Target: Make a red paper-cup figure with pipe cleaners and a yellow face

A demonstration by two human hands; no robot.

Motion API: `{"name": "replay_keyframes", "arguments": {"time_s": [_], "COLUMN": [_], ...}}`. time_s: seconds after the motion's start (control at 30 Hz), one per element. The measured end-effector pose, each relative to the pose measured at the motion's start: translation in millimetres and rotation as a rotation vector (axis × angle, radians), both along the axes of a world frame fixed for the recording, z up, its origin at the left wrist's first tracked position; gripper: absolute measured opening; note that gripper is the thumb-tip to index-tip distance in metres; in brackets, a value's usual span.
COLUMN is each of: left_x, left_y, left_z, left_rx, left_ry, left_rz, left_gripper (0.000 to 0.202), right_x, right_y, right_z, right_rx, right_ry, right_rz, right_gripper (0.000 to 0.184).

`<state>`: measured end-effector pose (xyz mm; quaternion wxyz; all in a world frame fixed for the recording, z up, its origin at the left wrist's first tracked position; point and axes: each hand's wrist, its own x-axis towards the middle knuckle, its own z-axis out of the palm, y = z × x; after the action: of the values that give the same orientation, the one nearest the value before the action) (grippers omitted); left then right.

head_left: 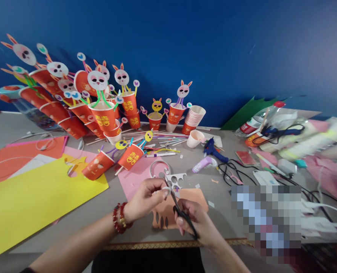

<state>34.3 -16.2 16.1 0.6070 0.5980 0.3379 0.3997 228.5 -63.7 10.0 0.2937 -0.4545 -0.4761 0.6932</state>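
Note:
My left hand (146,200), with a red bead bracelet at the wrist, pinches a small white paper piece (166,188) between thumb and fingers. The fingers of my right hand (198,222) are wrapped round the black-handled scissors (176,201). Their blades point up and away from me, right beside the white piece. Under and behind the hands lies an orange paper sheet (197,195) with leaf-shaped holes. Beyond it is a white paper scrap (177,179) with round cutouts, near a pink sheet (134,178).
Red paper cups (102,117) with bunny figures stand at the back left. Two decorated cups (98,165) lean nearer, beside a yellow sheet (43,201). To the right are a blue glue gun (214,149), black cables (233,167), a plastic bottle (252,123) and a blurred-out patch.

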Motion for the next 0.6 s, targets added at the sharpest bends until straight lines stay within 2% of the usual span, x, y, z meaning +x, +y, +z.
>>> {"name": "replay_keyframes", "arguments": {"time_s": [0.6], "left_x": [-1.0], "left_y": [0.1], "left_z": [-5.6], "left_rx": [-0.044], "left_ry": [-0.029], "left_rz": [-0.003], "left_gripper": [0.043], "right_x": [0.6], "right_y": [1.1], "right_z": [-1.2], "right_rx": [0.015], "right_ry": [0.004], "right_rz": [0.024], "right_gripper": [0.056]}}
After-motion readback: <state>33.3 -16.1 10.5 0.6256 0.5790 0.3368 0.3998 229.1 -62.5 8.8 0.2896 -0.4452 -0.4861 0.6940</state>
